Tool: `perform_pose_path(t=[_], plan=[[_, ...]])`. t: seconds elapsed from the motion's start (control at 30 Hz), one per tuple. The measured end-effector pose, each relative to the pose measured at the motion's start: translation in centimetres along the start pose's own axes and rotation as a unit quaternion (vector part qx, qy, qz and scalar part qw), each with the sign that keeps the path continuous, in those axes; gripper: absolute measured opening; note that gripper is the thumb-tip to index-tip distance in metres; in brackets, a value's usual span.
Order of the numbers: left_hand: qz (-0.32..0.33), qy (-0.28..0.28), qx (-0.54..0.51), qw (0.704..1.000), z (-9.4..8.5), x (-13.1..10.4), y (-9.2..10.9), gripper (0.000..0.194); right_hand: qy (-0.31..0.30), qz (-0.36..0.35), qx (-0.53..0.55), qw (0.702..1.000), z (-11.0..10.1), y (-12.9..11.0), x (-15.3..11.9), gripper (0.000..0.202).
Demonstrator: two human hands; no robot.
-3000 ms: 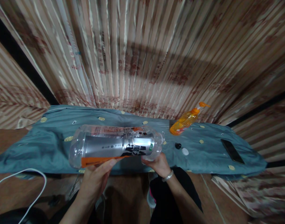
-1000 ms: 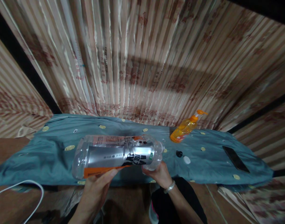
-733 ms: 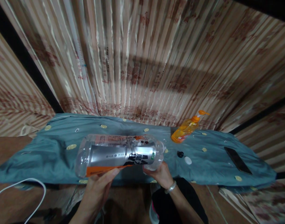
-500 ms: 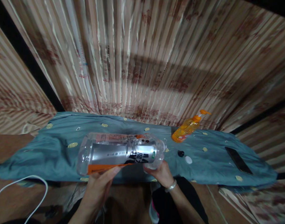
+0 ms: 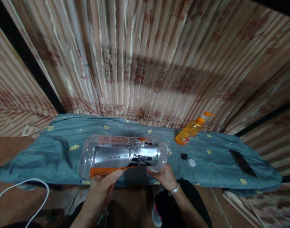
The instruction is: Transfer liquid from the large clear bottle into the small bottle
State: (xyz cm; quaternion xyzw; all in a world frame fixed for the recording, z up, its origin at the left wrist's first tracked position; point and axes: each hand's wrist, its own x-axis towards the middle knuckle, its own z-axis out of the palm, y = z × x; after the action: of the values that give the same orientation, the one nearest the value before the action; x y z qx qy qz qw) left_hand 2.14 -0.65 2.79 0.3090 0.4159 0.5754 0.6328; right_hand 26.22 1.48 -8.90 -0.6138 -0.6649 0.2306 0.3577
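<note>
Two clear plastic bottles lie sideways, side by side, with their necks to the right. The nearer bottle [image 5: 123,158] has a silver and orange label with black characters; the farther bottle [image 5: 113,140] shows a reddish print and lies partly behind it. My left hand [image 5: 105,183] grips the near bottle's lower side, its thumb along the orange strip and its other fingers hidden beneath. Near the neck end, my right hand [image 5: 164,176] holds the bottle's shoulder from below, a silver bracelet [image 5: 174,189] on its wrist. No cap shows on the near bottle's neck.
On the blue-green cloth [image 5: 52,158], a black cap [image 5: 184,156] and a white cap [image 5: 191,162] lie right of the bottles. An orange pump bottle [image 5: 189,132] stands behind them. A dark phone [image 5: 242,162] lies farther right. Striped curtains [image 5: 140,63] rise behind.
</note>
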Motion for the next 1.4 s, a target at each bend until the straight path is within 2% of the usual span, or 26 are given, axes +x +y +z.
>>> perform_pose_path(t=[0.43, 0.6, 0.77, 1.03, 1.2, 1.4], plan=[[0.000, -0.004, 0.034, 0.999, -0.49, 0.43, -0.42, 0.031, 0.007, 0.007, 0.020, 1.000, -0.05, -0.39, 0.03, 0.024], [0.007, 0.007, 0.017, 1.000, -0.21, 0.18, -0.16, 0.025, 0.009, 0.009, 0.034, 0.999, -0.04, -0.41, 0.00, 0.030], [-0.014, -0.003, 0.010, 1.000, 0.07, -0.01, 0.13, 0.022, 0.006, 0.009, 0.030, 0.999, -0.06, -0.41, 0.03, 0.029], [-0.012, -0.025, 0.016, 0.999, -0.08, 0.06, 0.13, 0.026, 0.002, 0.016, 0.028, 0.999, -0.05, -0.38, -0.01, 0.024], [0.000, 0.007, 0.013, 1.000, -0.09, 0.00, 0.01, 0.027, 0.005, 0.014, 0.024, 1.000, -0.10, -0.46, -0.01, 0.024], [0.002, 0.015, 0.007, 1.000, -0.09, 0.13, -0.15, 0.025, 0.007, 0.009, 0.018, 1.000, -0.09, -0.50, 0.07, 0.027]])
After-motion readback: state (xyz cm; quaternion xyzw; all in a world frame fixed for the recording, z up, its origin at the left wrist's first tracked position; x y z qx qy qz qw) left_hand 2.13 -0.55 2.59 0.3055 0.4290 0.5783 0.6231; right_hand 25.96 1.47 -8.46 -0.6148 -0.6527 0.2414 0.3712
